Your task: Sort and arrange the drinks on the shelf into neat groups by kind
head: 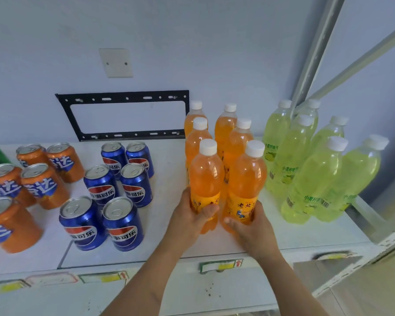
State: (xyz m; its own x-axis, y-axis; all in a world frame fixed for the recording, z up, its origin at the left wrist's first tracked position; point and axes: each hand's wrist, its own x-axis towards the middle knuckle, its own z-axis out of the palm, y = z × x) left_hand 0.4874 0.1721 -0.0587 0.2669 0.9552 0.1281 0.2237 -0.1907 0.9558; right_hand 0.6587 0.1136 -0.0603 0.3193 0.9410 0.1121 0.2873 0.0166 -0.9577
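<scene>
My left hand (193, 215) grips one front orange bottle (206, 179), my right hand (252, 226) its neighbour (246, 185), both white-capped, upright near the shelf (169, 245) front edge.

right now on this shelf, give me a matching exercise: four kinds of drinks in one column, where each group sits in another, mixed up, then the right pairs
Things:
1. blue cola cans
2. orange soda bottles
3. lime-green drink bottles
4. orange soda cans

Places:
A. far right, by the metal upright
B. far left of the shelf
C. centre, front pair gripped by the left hand and right hand
D. left of centre, below the black wall bracket

Pairs: 1-D, 2-C, 3-A, 4-B
</scene>
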